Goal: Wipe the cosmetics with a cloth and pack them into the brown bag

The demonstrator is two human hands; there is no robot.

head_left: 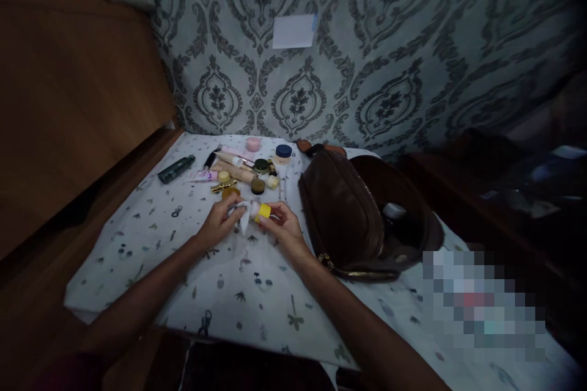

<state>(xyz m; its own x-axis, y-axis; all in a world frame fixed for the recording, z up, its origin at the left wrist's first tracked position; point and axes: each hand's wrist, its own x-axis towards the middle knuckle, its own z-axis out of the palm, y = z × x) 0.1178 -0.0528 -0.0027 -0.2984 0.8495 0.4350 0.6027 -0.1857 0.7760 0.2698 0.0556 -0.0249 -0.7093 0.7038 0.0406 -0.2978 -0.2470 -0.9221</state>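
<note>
My right hand (285, 226) is closed around a small container with a yellow cap (263, 212). Pressed against its pale end is a white cloth (244, 220), gripped in my left hand (223, 218). Both hands meet just above the patterned cover. Right beyond them lies a cluster of cosmetics: a gold lipstick tube (224, 186), a pink and white squeeze tube (202, 176), a beige tube (235, 171), small dark-lidded jars (258, 186), and a blue-lidded jar (283, 154). The container's label is too small to read.
An open brown leather bag (339, 208) stands to the right, with a grey-capped item (394, 212) inside. A dark green bottle (177, 169) lies at the left of the white printed cover (151, 256). A wooden cabinet (77, 98) rises at left; a blurred-out patch covers the lower right.
</note>
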